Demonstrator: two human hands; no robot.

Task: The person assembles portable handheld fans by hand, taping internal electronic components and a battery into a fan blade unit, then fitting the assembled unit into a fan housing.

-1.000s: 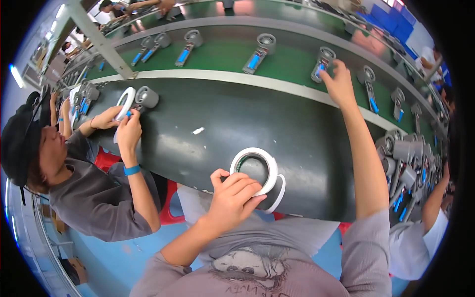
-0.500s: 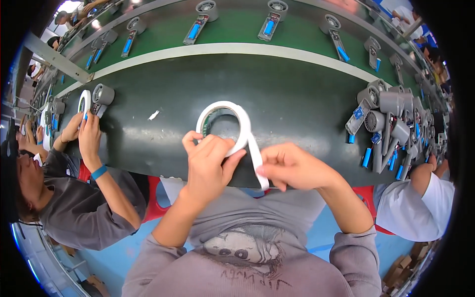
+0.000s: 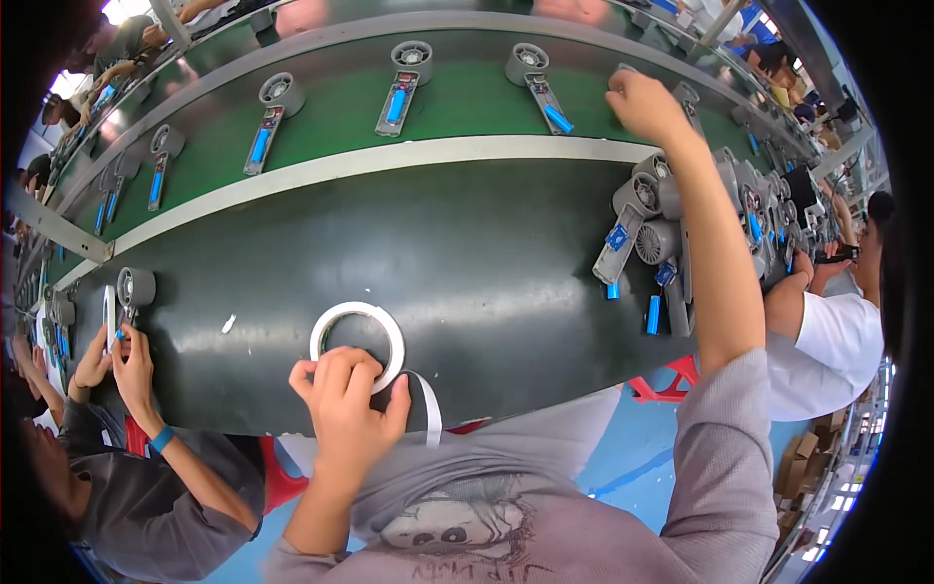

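Observation:
My left hand (image 3: 345, 394) is closed on the lower edge of a roll of white tape (image 3: 396, 336) above the dark worktop. A loose strip of tape (image 3: 431, 409) hangs from the roll to the right of my thumb. My right arm stretches far out over the green conveyor belt. There my right hand (image 3: 650, 105) has its fingers curled round a grey handheld fan, mostly hidden behind the hand. Left of it on the belt lies an opened fan (image 3: 533, 73) with a blue battery cell (image 3: 557, 119) sticking out aslant.
A heap of grey fan parts (image 3: 657, 240) with blue cells lies on the worktop at the right, partly behind my forearm. More opened fans (image 3: 397, 92) lie along the belt, beyond a pale rail (image 3: 389, 156). At the left a co-worker's hands (image 3: 131, 370) handle a fan and tape.
My right hand has left the tape strip and reached forward right to the belt. My left hand still holds the roll, its strip now hanging free. The whole view has turned rightward.

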